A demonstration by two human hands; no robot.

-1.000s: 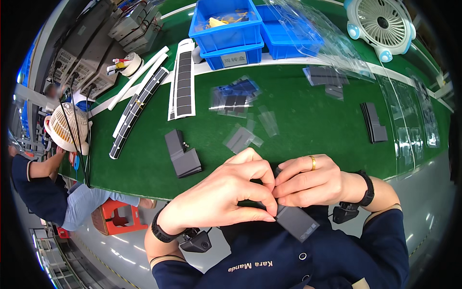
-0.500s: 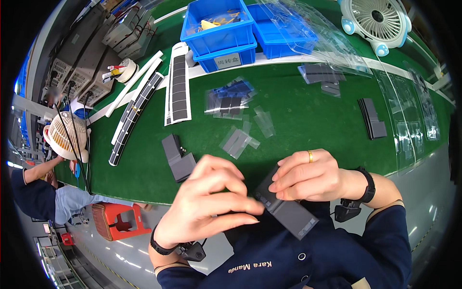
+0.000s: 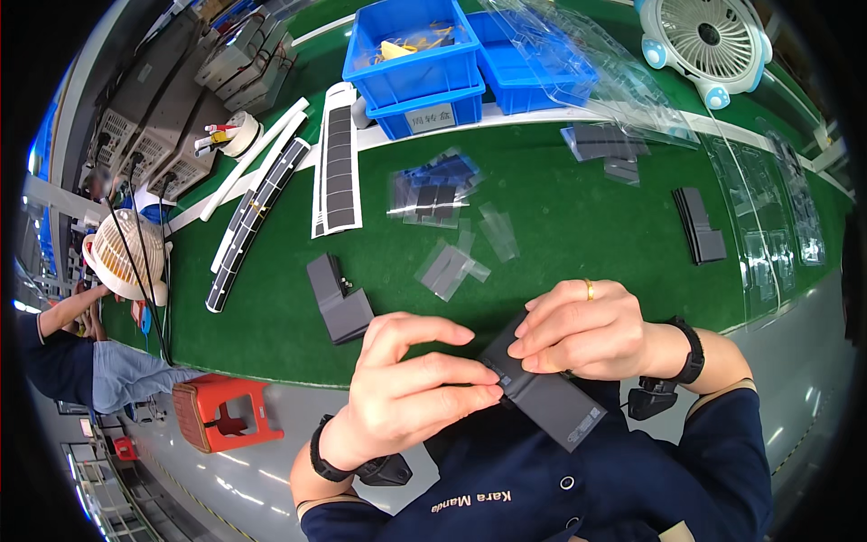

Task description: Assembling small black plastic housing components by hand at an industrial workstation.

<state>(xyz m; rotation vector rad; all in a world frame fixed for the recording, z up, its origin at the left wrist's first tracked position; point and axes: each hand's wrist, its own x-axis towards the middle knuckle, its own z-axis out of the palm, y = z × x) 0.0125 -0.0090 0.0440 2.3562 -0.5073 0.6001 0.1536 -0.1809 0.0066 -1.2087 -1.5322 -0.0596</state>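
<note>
My right hand (image 3: pixel 582 330) grips a flat dark grey L-shaped battery pack (image 3: pixel 560 411), fingers over its upper section. The pack is tilted at the table's near edge, with pale print on its faces. At the pack's left edge, my left hand (image 3: pixel 420 384) pinches with its fingertips, one finger raised off it. Whatever is between those fingertips is too small to make out. Left of my hands, a similar battery pack (image 3: pixel 339 303) lies on the green table (image 3: pixel 578 235). Several more stacked packs (image 3: pixel 697 226) lie to the right. Clear film pieces (image 3: pixel 450 269) lie beyond my hands.
Blue bins (image 3: pixel 415 68) stand at the back beside clear plastic trays (image 3: pixel 623 81). Strips of black labels (image 3: pixel 339 172) lie to the left. Dark film-covered pieces (image 3: pixel 438 190) rest mid-table. A fan (image 3: pixel 709 41) is at far right; another person (image 3: pixel 68 352) sits at far left.
My left hand has come in to the battery pack's left edge, its fingers closer together. My right hand keeps its hold, and the pack has barely shifted.
</note>
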